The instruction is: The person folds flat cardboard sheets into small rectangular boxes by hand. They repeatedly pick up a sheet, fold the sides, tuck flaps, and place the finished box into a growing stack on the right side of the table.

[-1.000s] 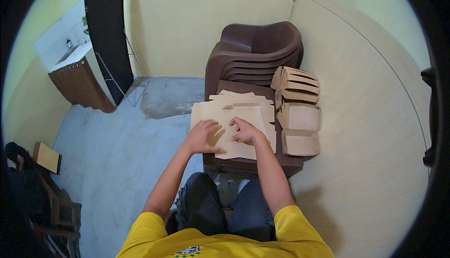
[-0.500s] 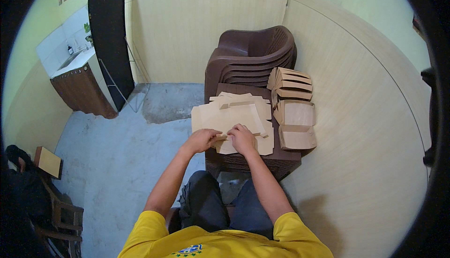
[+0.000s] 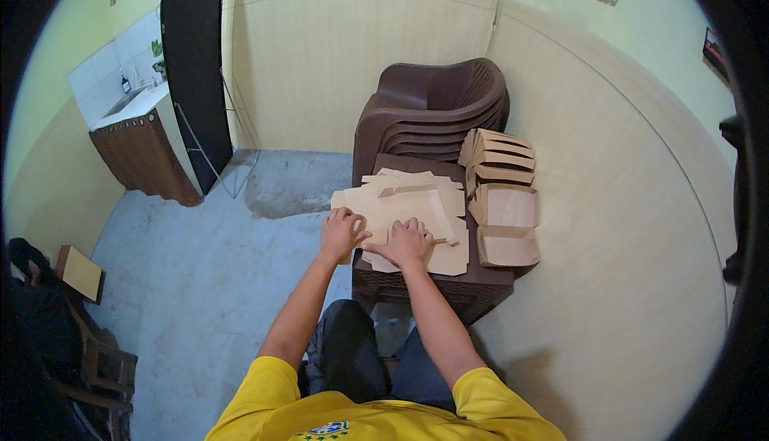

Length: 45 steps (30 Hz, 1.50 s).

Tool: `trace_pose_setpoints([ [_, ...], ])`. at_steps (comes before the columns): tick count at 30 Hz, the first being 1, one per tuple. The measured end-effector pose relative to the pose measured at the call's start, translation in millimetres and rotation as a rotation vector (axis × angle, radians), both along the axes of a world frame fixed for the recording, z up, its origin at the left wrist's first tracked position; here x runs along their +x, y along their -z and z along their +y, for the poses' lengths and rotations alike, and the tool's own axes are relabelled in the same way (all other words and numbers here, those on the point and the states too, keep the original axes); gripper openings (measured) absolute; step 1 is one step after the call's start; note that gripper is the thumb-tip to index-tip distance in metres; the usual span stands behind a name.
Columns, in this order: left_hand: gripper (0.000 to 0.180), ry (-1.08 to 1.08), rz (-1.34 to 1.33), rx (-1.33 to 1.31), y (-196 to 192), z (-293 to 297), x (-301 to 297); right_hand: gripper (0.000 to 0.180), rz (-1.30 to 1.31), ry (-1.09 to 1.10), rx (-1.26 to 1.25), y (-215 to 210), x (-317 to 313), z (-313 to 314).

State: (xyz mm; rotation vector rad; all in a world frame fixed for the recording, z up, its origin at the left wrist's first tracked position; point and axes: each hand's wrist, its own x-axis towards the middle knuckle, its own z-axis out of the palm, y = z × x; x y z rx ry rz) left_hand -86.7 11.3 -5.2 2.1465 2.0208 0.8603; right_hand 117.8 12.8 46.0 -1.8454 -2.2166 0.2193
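A pile of flat brown cardboard box blanks [image 3: 412, 205] lies on a small dark brown table [image 3: 473, 285] in front of me. My left hand [image 3: 343, 233] rests on the near left edge of the top blank, fingers curled over it. Close beside it, my right hand [image 3: 407, 242] presses on the same sheet with fingers spread. Several folded-up cardboard boxes [image 3: 503, 201] stand in a row along the table's right side.
A stack of dark brown plastic chairs [image 3: 436, 104] stands behind the table against the beige wall. A black board [image 3: 196, 64] leans by a counter with a sink [image 3: 132, 132] at far left. A wooden chair [image 3: 96, 361] is at lower left.
Both hands have slid toward me along the top blank to its near edge, and now sit closer together. The head view has shifted a little.
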Motion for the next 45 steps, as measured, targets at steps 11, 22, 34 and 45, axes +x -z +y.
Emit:
trace_pose_setpoints([
  [11, 0.12, -0.287, -0.761, -0.102, 34.2, -22.6, -0.9, 0.06, -0.008, 0.049, -0.288, -21.5, -5.3, 25.1],
  [22, 0.033, -0.196, -1.253, -0.484, 18.5, -25.1, -5.8, 0.047, 0.04, 0.051, -0.317, -8.8, 1.1, 46.0],
  [34, 0.053, -0.49, -0.742, -0.225, -10.7, -89.1, 60.0, 0.02, 0.101, -0.346, -0.064, 4.0, 32.0, 50.0],
  [45, 0.061, 0.166, -0.767, -0.329, -15.2, -91.7, 176.8, 0.031, 0.558, -0.073, -0.088, -19.6, 94.2, 45.5],
])
